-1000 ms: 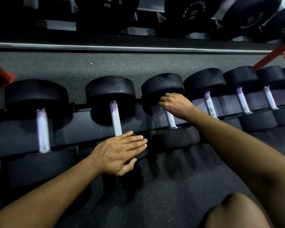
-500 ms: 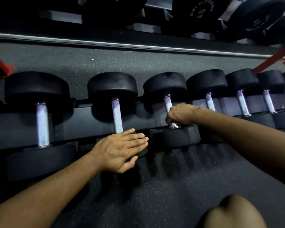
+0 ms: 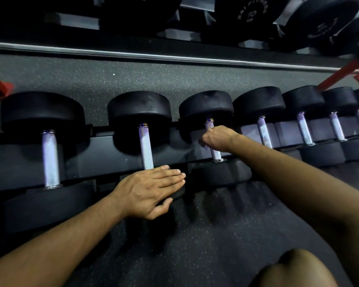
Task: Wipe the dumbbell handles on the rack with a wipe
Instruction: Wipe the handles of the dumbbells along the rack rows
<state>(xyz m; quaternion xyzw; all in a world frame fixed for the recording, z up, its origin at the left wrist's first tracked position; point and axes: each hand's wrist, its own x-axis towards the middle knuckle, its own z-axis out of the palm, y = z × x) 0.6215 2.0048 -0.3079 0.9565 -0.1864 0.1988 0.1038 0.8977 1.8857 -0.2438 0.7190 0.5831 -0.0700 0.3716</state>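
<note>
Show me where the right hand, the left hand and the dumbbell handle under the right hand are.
right hand [image 3: 217, 138], head view, back of the fist curled round the handle.
left hand [image 3: 148, 189], head view, back of the flat hand.
dumbbell handle [image 3: 216, 154], head view, bare knurled metal below the fist.

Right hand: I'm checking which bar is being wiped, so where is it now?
In the head view the right hand grips the knurled silver dumbbell handle third from the left, right of centre, beyond the flat left hand.
</note>
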